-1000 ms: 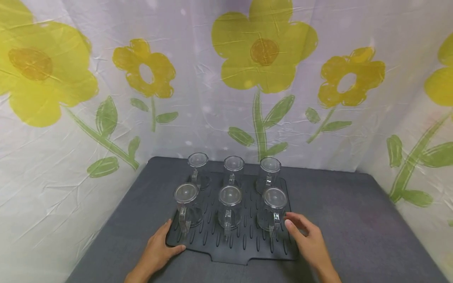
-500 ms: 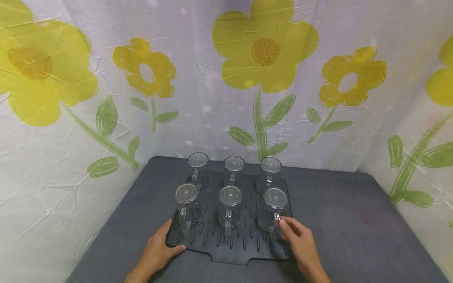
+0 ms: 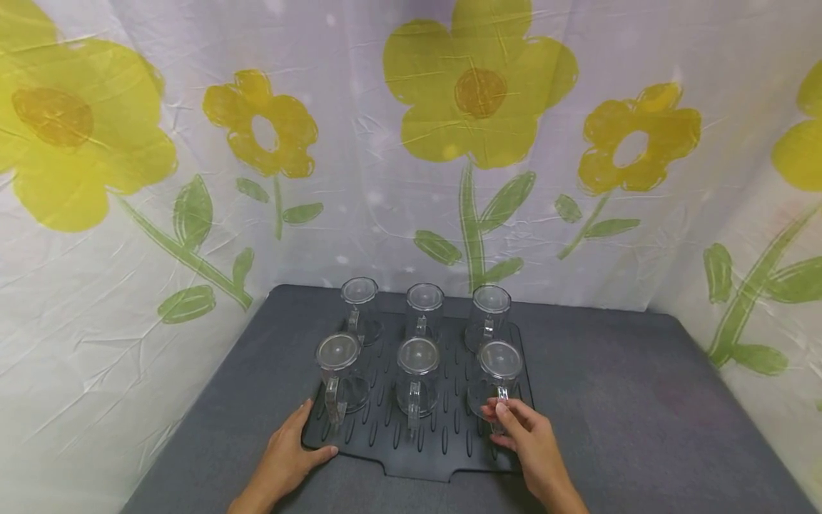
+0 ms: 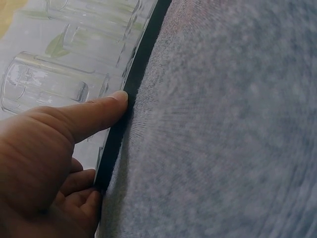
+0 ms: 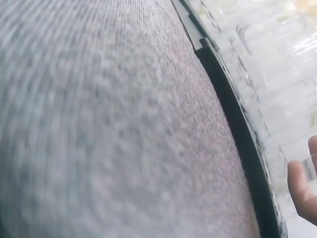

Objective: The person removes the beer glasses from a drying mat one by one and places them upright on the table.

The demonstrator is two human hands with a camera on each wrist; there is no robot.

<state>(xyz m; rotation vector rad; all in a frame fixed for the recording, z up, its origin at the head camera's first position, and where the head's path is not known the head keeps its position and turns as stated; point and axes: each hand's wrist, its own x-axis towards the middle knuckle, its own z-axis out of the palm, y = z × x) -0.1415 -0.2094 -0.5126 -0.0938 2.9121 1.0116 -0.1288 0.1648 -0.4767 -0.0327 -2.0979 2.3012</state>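
Several clear glass mugs stand upside down in two rows on a dark ribbed drying mat. My right hand is at the front right mug and pinches its handle between thumb and fingers. The mug still stands on the mat. My left hand holds the mat's front left corner, thumb along the front edge and fingers at the left side. In the left wrist view the thumb presses on the mat's rim. Only a few fingertips of the right hand show in the right wrist view.
The front middle mug and front left mug have handles facing me. Behind them are the back left mug, back middle mug and back right mug. A flower-printed curtain encloses the grey table.
My right hand has moved left from beside the front right mug onto its handle, and its fingers have closed there. The left hand and the mugs have stayed in place.
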